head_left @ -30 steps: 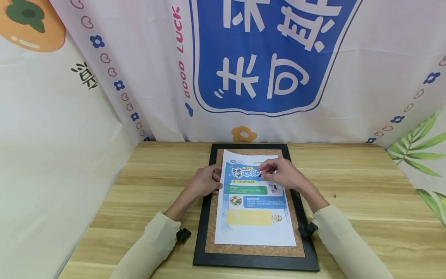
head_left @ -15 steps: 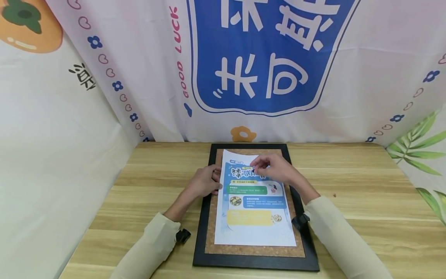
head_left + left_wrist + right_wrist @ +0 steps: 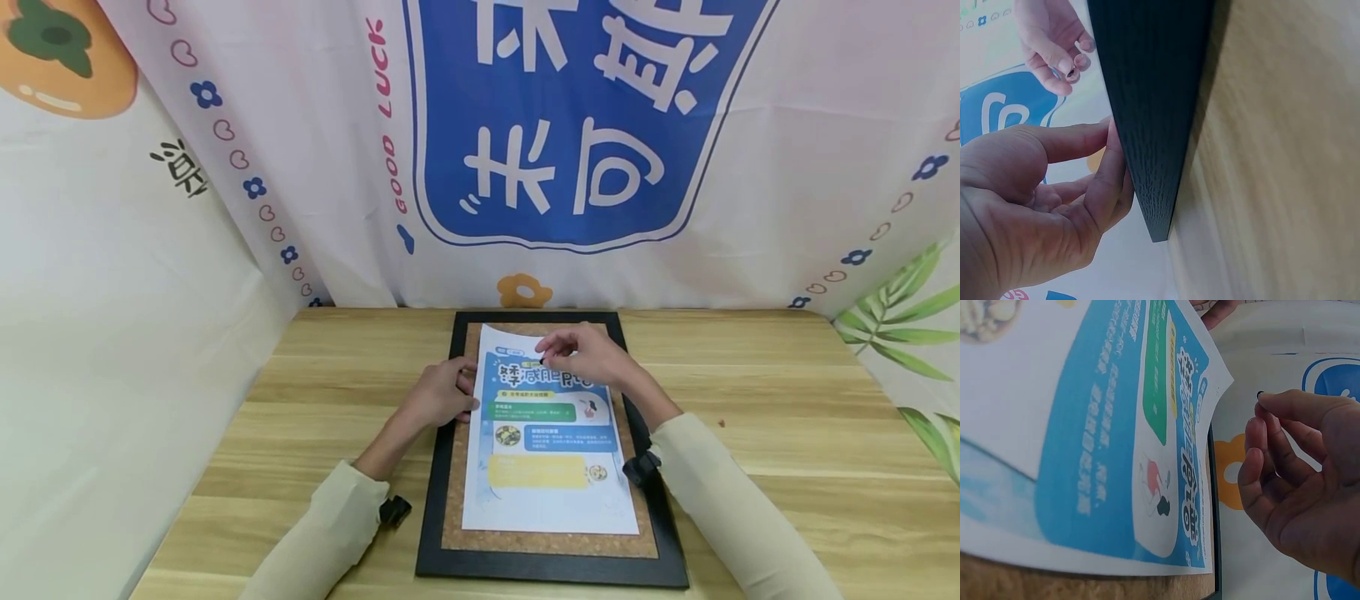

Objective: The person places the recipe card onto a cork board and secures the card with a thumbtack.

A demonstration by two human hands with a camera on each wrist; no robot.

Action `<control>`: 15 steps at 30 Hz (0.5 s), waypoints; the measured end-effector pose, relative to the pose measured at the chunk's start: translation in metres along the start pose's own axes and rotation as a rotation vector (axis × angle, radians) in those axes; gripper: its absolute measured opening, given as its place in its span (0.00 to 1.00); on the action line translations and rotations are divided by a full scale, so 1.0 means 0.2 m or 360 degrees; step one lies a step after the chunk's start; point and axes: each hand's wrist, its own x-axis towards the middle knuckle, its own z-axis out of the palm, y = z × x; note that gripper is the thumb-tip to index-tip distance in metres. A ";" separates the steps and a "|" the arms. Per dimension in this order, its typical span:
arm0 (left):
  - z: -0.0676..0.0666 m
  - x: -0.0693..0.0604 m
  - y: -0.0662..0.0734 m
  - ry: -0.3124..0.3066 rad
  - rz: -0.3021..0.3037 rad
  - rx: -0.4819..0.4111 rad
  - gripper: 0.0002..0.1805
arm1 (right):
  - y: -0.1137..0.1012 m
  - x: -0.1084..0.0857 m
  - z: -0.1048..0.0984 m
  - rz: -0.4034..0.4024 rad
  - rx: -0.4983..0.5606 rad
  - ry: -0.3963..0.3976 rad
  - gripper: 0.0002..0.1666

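A printed sheet (image 3: 551,500) lies on a cork board (image 3: 547,542) with a black frame (image 3: 551,568); its top left corner curls up. At the sheet's left edge, my left hand (image 3: 444,392) rests with its thumb and fingers at the paper and frame side; in the left wrist view, the left hand (image 3: 1054,187) has its fingertips against the black frame (image 3: 1147,94). Above the sheet's heading, my right hand (image 3: 588,357) pinches a small black object (image 3: 1260,395) between thumb and forefinger. In the right wrist view, the right hand (image 3: 1310,462) is apart from the sheet (image 3: 1104,456).
The board lies on a wooden table (image 3: 322,417). Behind it hangs a printed cloth (image 3: 360,208) with a blue sign, and another light cloth (image 3: 112,292) stands at the left. A tiny brown speck (image 3: 722,423) is on the table at the right.
My right hand has moved left and slightly up over the sheet's heading, still pinching the small black object. The left hand has stayed at the sheet's left edge.
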 end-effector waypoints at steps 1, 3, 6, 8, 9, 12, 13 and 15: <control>0.00 0.00 0.00 0.0001 0.0002 0.0001 0.32 | 0.00 0.00 0.00 0.0005 0.0005 0.0002 0.16; 0.00 0.00 0.00 0.0001 0.0012 0.0005 0.32 | 0.00 0.01 0.00 0.0005 0.0009 0.0002 0.16; 0.00 0.00 0.00 0.0006 0.0020 0.0005 0.32 | 0.00 0.03 0.00 0.0004 0.0015 0.0008 0.16; 0.01 0.01 0.00 0.0008 0.0021 0.0003 0.32 | 0.00 0.04 0.00 0.0011 0.0031 0.0007 0.16; 0.00 0.01 0.00 0.0009 0.0018 0.0002 0.32 | 0.00 0.04 0.00 0.0014 0.0040 0.0008 0.16; 0.00 0.01 0.00 0.0005 0.0015 -0.0001 0.33 | 0.00 0.06 0.01 0.0017 0.0052 0.0005 0.16; 0.00 0.01 0.00 0.0002 0.0014 -0.0005 0.33 | 0.00 0.06 0.01 0.0020 0.0056 0.0008 0.15; 0.00 0.00 0.00 0.0000 0.0010 -0.0012 0.33 | 0.00 0.08 0.01 0.0016 0.0055 0.0015 0.15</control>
